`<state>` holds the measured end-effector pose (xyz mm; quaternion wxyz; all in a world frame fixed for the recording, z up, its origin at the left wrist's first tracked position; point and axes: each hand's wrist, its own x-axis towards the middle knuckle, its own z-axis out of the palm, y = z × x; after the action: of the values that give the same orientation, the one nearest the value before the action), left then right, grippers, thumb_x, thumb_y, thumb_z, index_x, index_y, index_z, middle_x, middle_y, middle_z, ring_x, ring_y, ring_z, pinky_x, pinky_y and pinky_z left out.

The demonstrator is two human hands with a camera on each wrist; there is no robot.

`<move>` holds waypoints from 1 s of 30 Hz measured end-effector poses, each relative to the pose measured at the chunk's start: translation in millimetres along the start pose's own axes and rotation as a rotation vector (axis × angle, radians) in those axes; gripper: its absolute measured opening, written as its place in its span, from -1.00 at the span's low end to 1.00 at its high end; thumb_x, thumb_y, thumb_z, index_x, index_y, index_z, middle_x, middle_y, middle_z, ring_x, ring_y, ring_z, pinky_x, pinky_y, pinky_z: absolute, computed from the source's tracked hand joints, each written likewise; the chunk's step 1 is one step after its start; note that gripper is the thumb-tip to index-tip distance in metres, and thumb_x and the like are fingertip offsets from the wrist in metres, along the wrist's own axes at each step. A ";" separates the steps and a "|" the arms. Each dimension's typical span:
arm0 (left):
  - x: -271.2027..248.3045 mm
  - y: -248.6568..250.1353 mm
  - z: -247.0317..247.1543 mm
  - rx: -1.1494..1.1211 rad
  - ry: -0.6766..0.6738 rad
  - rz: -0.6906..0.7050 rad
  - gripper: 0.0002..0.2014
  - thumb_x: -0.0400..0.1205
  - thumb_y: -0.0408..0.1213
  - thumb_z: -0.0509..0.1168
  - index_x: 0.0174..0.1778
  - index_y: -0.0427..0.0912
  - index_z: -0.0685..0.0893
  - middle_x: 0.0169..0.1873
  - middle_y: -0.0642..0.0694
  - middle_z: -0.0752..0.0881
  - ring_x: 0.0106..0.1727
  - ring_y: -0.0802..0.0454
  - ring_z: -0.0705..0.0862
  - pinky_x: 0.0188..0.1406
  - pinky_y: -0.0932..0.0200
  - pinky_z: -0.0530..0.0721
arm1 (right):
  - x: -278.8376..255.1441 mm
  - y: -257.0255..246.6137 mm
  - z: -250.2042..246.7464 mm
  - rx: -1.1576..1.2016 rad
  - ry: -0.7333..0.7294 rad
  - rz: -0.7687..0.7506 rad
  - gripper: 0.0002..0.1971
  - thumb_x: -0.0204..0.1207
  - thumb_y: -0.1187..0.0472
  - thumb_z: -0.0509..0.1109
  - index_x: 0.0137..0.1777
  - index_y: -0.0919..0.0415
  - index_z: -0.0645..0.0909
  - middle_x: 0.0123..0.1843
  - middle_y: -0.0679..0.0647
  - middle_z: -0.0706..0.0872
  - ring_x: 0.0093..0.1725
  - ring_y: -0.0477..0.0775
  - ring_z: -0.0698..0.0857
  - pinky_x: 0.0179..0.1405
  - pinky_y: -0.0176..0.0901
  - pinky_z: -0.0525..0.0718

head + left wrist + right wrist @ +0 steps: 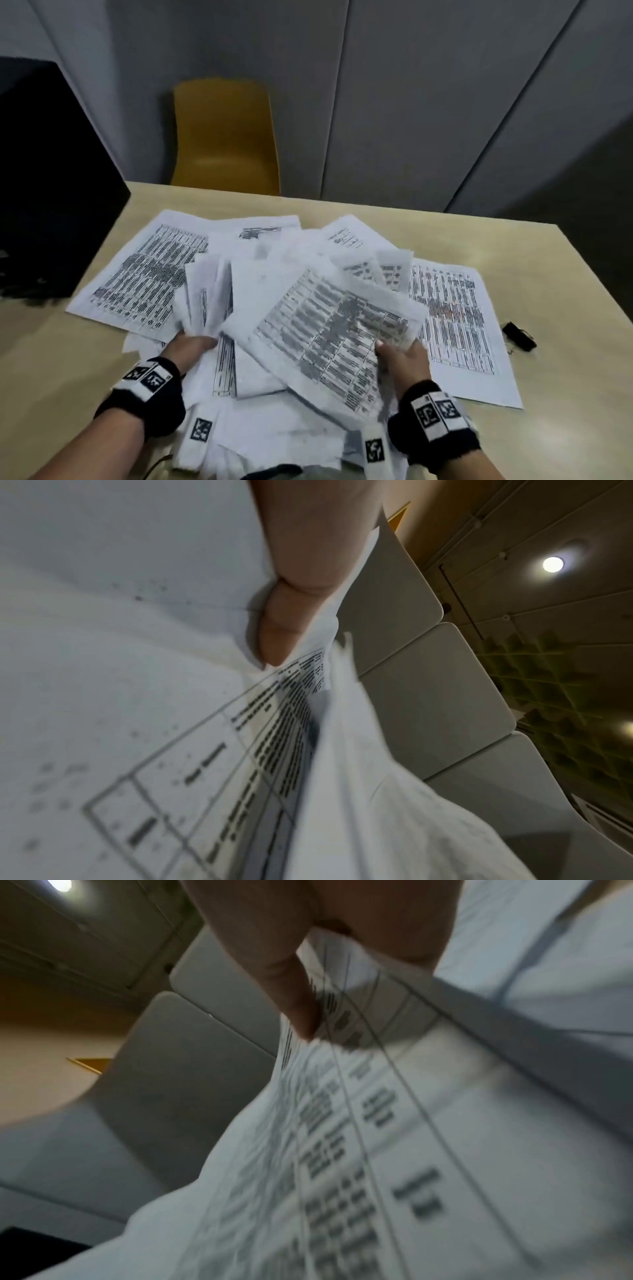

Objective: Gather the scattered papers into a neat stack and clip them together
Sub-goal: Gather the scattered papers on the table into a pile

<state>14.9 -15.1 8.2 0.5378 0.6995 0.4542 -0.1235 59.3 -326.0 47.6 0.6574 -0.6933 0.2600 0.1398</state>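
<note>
While the loose papers (pixel 308 308) lie fanned across the pale table (pixel 513 246), seen from the head camera both hands reach into the pile from the near edge. The left hand (pixel 186 347) grips a raised bunch of sheets on the left, fingers tucked under them. The right hand (pixel 402 359) pinches the lower right corner of a printed sheet, thumb on top. A black binder clip (pixel 519 336) lies on the table just beyond the rightmost sheet, apart from both hands. A yellow chair (pixel 224 137) stands behind the table.

From the left wrist, the thumb (pixel 274 631) presses down on white paper, clamping several curling sheets.

From the right wrist, blurred, a finger (pixel 294 1001) pinches the edge of a sheet with a printed table.
</note>
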 end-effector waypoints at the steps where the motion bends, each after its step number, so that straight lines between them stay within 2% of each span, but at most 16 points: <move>1: 0.8 0.1 0.4 -0.006 0.008 -0.011 -0.60 0.57 -0.42 0.30 0.31 -0.51 0.51 0.16 -0.32 0.63 0.26 -0.27 0.59 0.20 0.09 0.46 | 6.7 11.2 -0.8 -0.060 -0.048 0.030 -0.81 0.44 0.60 0.26 -0.27 0.33 0.46 -0.65 0.09 0.48 -0.76 -0.04 0.42 -0.77 -0.43 0.37; 3: 2.3 1.6 0.4 -0.008 0.006 -0.021 -0.59 0.59 -0.43 0.27 0.34 -0.53 0.49 0.30 -0.42 0.59 0.33 -0.34 0.56 0.30 -0.02 0.52 | 18.3 22.7 -6.2 -0.269 -0.145 0.022 -0.74 0.40 0.62 0.27 -0.37 0.28 0.48 -0.69 0.07 0.49 -0.71 -0.01 0.45 -0.70 -0.39 0.39; 5: 0.4 4.2 0.6 -0.049 -0.013 -0.025 -0.59 0.58 -0.44 0.30 0.33 -0.53 0.50 0.34 -0.48 0.56 0.36 -0.37 0.55 0.29 -0.05 0.51 | 29.9 19.3 -14.2 -0.530 -0.225 -0.026 -0.76 0.41 0.56 0.32 -0.32 0.21 0.54 -0.51 0.09 0.61 -0.51 0.05 0.58 -0.57 -0.30 0.52; 7: -7.0 8.9 0.5 -0.063 -0.021 -0.018 -0.62 0.58 -0.43 0.30 0.29 -0.54 0.54 0.36 -0.45 0.55 0.38 -0.32 0.53 0.26 0.04 0.44 | 42.5 6.4 -20.5 -0.656 -0.277 -0.047 -0.81 0.44 0.52 0.32 -0.25 0.23 0.59 -0.46 0.10 0.66 -0.54 0.01 0.61 -0.46 -0.15 0.64; 9: -13.5 12.8 1.5 -0.142 -0.065 0.000 -0.59 0.61 -0.38 0.27 0.34 -0.52 0.50 0.41 -0.40 0.50 0.44 -0.27 0.48 0.36 0.05 0.37 | 57.9 -11.5 -18.4 -0.730 -0.291 -0.079 -0.86 0.49 0.50 0.25 -0.15 0.30 0.58 -0.43 0.17 0.68 -0.56 0.09 0.65 -0.39 0.04 0.71; 11: -16.0 14.7 2.7 -0.235 -0.101 0.024 -0.51 0.62 -0.28 0.28 0.43 -0.43 0.44 0.45 -0.34 0.47 0.48 -0.23 0.43 0.44 0.05 0.31 | 65.9 -36.7 -7.4 -0.918 -0.321 -0.163 -0.85 0.54 0.46 0.20 -0.11 0.25 0.55 -0.29 0.21 0.71 -0.38 0.13 0.70 -0.33 -0.04 0.72; 13: -4.8 9.0 2.6 -0.289 -0.137 0.048 -0.35 0.43 -0.09 0.45 0.40 -0.34 0.51 0.39 -0.29 0.57 0.41 -0.20 0.53 0.47 0.03 0.34 | 64.9 -61.5 11.8 -1.080 -0.374 -0.299 -0.81 0.52 0.47 0.20 -0.01 0.29 0.60 -0.10 0.25 0.74 -0.15 0.13 0.71 -0.19 -0.15 0.65; 15: 7.3 -0.6 1.7 -0.267 -0.164 0.092 -0.09 0.04 0.03 0.65 0.30 -0.30 0.62 0.23 -0.24 0.71 0.28 -0.17 0.65 0.48 -0.13 0.40 | 59.8 -76.5 34.9 -1.159 -0.445 -0.416 -0.67 0.47 0.44 0.26 0.22 0.28 0.58 0.06 0.24 0.74 0.03 0.14 0.71 -0.10 -0.21 0.57; 17: 9.5 -3.7 1.9 -0.197 -0.173 0.107 -0.12 -0.05 -0.14 0.65 0.24 -0.34 0.64 0.15 -0.24 0.73 0.21 -0.15 0.68 0.44 -0.11 0.45 | 55.1 -74.8 53.7 -1.162 -0.466 -0.496 -0.40 0.44 0.31 0.41 0.49 0.10 0.36 0.11 0.14 0.70 0.07 0.12 0.68 0.03 -0.12 0.63; 18: 9.1 -4.2 1.9 -0.177 -0.169 0.107 -0.20 0.02 -0.28 0.63 0.22 -0.41 0.63 0.15 -0.27 0.72 0.18 -0.16 0.68 0.38 -0.06 0.48 | 55.0 -69.5 58.2 -1.160 -0.386 -0.544 -0.24 0.40 0.19 0.48 0.57 -0.01 0.20 0.17 0.12 0.66 0.13 0.11 0.64 0.14 -0.04 0.62; 20: 7.8 -5.4 2.9 -0.143 -0.113 0.101 -0.42 0.26 -0.56 0.53 0.22 -0.53 0.58 0.14 -0.36 0.68 0.13 -0.20 0.65 0.28 -0.02 0.50 | 59.7 -57.7 53.6 -1.106 -0.096 -0.565 -0.07 0.36 -0.03 0.51 0.62 -0.05 0.01 0.43 0.18 0.47 0.39 0.19 0.46 0.39 0.09 0.47; 21: 9.8 -8.2 2.8 -0.143 -0.077 0.091 -0.51 0.36 -0.64 0.45 0.23 -0.56 0.56 0.17 -0.40 0.67 0.14 -0.24 0.65 0.28 -0.04 0.50 | 59.8 -50.8 45.6 -1.046 0.003 -0.503 -0.06 0.37 -0.09 0.48 0.62 -0.03 -0.04 0.53 0.22 0.36 0.48 0.23 0.36 0.47 0.14 0.38; 23: 14.4 -13.4 1.8 -0.177 -0.044 0.068 -0.60 0.45 -0.67 0.34 0.23 -0.57 0.56 0.21 -0.42 0.64 0.17 -0.28 0.65 0.31 -0.09 0.50 | 56.1 -30.8 28.4 -0.997 0.066 -0.362 -0.10 0.43 -0.16 0.38 0.63 -0.04 -0.10 0.62 0.28 0.16 0.59 0.29 0.17 0.57 0.22 0.20; 25: 20.1 -17.8 0.1 -0.240 -0.055 0.021 -0.63 0.49 -0.64 0.31 0.24 -0.53 0.56 0.24 -0.39 0.64 0.15 -0.25 0.63 0.33 -0.10 0.48 | 42.9 -5.8 19.2 -1.142 -0.019 -0.342 -0.16 0.46 -0.24 0.28 0.61 -0.18 -0.15 0.67 0.25 -0.07 0.64 0.30 -0.03 0.60 0.25 -0.05; 27: 17.3 -16.9 1.2 -0.248 -0.066 0.001 -0.62 0.50 -0.56 0.33 0.26 -0.47 0.57 0.29 -0.40 0.62 0.17 -0.25 0.63 0.36 -0.10 0.47 | 30.0 15.7 20.9 -1.307 -0.200 -0.383 -0.17 0.44 -0.33 0.21 0.58 -0.33 -0.22 0.67 0.20 -0.28 0.64 0.32 -0.22 0.54 0.24 -0.26; 30: 9.1 -12.4 6.3 -0.200 -0.074 0.058 -0.48 0.52 -0.27 0.41 0.37 -0.39 0.49 0.37 -0.34 0.57 0.28 -0.21 0.57 0.36 -0.03 0.41 | 23.4 35.1 37.8 -1.464 -0.394 -0.391 -0.17 0.42 -0.37 0.18 0.54 -0.39 -0.29 0.62 0.20 -0.45 0.60 0.36 -0.37 0.50 0.33 -0.38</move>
<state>12.4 -15.8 -8.2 0.6248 0.6499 0.4237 -0.0878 65.0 -292.9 1.9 0.0795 -0.9460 -0.1470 0.2779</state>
